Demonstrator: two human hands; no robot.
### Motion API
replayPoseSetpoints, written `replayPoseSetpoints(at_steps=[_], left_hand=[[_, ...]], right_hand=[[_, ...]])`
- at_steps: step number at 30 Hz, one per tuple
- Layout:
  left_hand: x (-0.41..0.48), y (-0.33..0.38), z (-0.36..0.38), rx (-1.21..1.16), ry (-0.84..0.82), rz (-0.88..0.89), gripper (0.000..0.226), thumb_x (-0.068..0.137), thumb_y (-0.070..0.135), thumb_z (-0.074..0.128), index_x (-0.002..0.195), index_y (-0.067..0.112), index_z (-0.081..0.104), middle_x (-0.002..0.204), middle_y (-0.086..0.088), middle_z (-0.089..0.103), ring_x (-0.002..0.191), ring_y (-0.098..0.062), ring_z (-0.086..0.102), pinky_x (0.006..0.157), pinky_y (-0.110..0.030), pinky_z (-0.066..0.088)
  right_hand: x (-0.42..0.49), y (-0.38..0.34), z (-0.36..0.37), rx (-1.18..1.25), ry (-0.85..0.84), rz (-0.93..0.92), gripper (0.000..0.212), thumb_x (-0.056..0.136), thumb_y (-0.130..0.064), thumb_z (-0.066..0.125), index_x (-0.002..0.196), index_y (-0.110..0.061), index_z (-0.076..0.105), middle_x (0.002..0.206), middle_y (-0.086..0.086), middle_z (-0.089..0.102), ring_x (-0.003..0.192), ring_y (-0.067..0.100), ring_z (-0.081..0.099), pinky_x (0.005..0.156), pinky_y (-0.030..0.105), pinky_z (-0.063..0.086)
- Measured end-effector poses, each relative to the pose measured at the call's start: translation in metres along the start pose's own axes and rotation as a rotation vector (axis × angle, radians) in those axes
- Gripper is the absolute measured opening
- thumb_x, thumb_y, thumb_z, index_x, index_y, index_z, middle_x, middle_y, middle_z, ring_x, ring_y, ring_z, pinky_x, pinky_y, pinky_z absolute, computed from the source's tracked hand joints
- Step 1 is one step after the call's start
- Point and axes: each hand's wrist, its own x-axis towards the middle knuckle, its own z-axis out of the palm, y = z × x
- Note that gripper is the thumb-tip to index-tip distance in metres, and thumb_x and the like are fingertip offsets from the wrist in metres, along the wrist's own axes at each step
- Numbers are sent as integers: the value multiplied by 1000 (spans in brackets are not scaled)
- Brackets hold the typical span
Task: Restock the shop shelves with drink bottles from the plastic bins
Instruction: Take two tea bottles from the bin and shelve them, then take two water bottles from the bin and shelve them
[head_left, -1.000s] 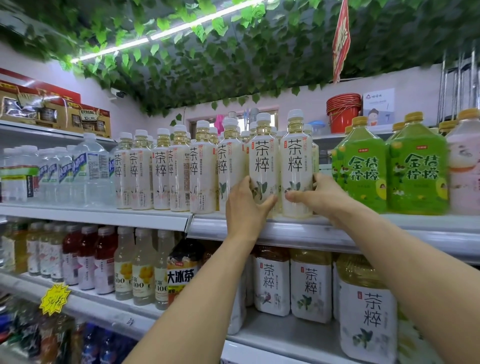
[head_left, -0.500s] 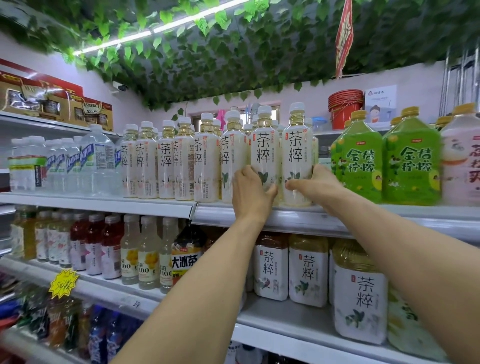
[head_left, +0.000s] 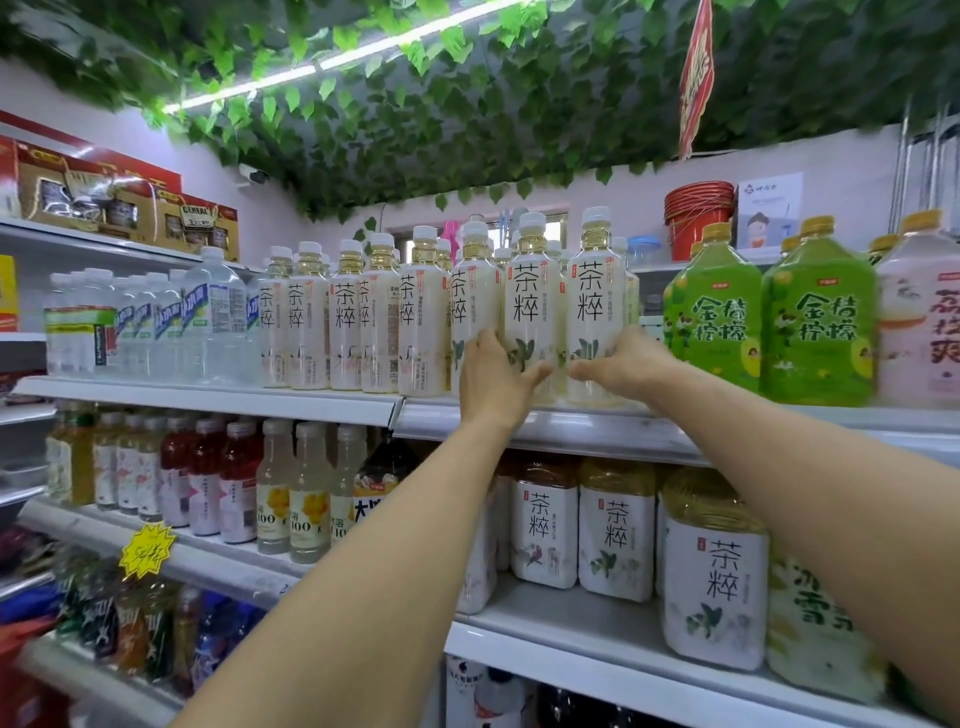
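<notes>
A small shop. Shelves (head_left: 208, 399) hold rows of drink bottles (head_left: 347, 322). A yellow price tag (head_left: 147, 551) hangs near left.

White-labelled tea bottles (head_left: 532, 306), black characters; green jugs (head_left: 714, 322); red buckets (head_left: 698, 218)

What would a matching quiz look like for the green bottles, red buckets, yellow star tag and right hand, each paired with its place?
1 green bottles
2 red buckets
3 yellow star tag
4 right hand

A lower shelf edge, left
B gripping a white tea bottle
C just right of that bottle
D high up behind the green bottles

Pairs: 1-C, 2-D, 3-A, 4-B
</notes>
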Motion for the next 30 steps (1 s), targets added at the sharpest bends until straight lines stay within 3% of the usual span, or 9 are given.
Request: replayPoseSetpoints(at_steps=[3, 6, 8, 13, 18, 22, 25, 28, 30], left_hand=[[-14, 5, -15, -178, 45, -24, 63, 88, 28, 73, 141, 11, 43, 132, -3, 53, 117, -16, 53, 104, -33, 45], [-34, 8, -31, -424, 39, -99, 40, 92, 22, 68, 130, 14, 55, 112, 0, 63, 100, -13, 62, 94, -33, 54], [-51, 6, -43, -572, 29, -167, 24, 95, 17, 64, 118, 15, 59, 104, -2, 66, 86, -15, 69, 83, -35, 61], [-87, -13, -69, -685, 55, -293, 17, 93, 11, 63, 109, 17, 62, 101, -6, 69, 61, -12, 68, 70, -33, 62], [-130, -38, -95, -680, 46, -380, 12, 96, 7, 58, 104, 15, 62, 86, -6, 68, 57, -12, 62, 57, -26, 55], [-168, -56, -111, -679, 16, -478, 15, 96, 7, 57, 109, 11, 62, 84, -8, 68, 57, -14, 60, 57, -28, 53], [-202, -73, -123, -672, -24, -546, 14, 96, 6, 57, 109, 9, 62, 83, -8, 67, 56, -14, 59, 56, -26, 55], [-233, -92, -131, -650, -60, -638, 11, 96, 7, 58, 103, 14, 63, 82, -6, 67, 56, -13, 61, 64, -34, 59], [-248, -101, -132, -647, -71, -682, 12, 97, 6, 56, 106, 10, 63, 80, -7, 67, 54, -13, 60, 56, -29, 56]], right_hand=[[-3, -7, -2, -67, 190, -48, 77, 75, -43, 77, 135, -9, 42, 123, 8, 57, 115, 30, 56, 96, 48, 51], [-22, -14, 3, -25, 442, -225, 59, 82, -28, 67, 133, -12, 40, 122, 7, 51, 114, 25, 49, 95, 46, 47], [-45, -21, 13, 79, 477, -325, 44, 88, -19, 62, 127, -14, 43, 105, 5, 54, 98, 22, 54, 84, 41, 49], [-103, -25, 45, 239, 354, -380, 26, 91, -11, 58, 115, -17, 48, 78, -5, 50, 73, 11, 51, 72, 30, 46], [-151, -14, 69, 297, 286, -306, 22, 91, -9, 58, 112, -15, 54, 78, -4, 51, 70, 9, 49, 68, 25, 45], [-192, -4, 85, 367, 168, -185, 19, 94, -6, 55, 110, -14, 55, 84, 0, 51, 70, 13, 54, 54, 33, 59], [-229, 4, 101, 357, 105, -98, 16, 96, -6, 54, 111, -11, 56, 89, 3, 53, 74, 17, 59, 48, 33, 59], [-262, 17, 116, 346, 53, -29, 15, 96, -6, 53, 109, -12, 57, 91, 1, 54, 75, 18, 61, 47, 31, 57], [-278, 24, 122, 346, 5, 18, 13, 96, -7, 54, 106, -15, 57, 91, 1, 54, 71, 18, 60, 49, 34, 58]])
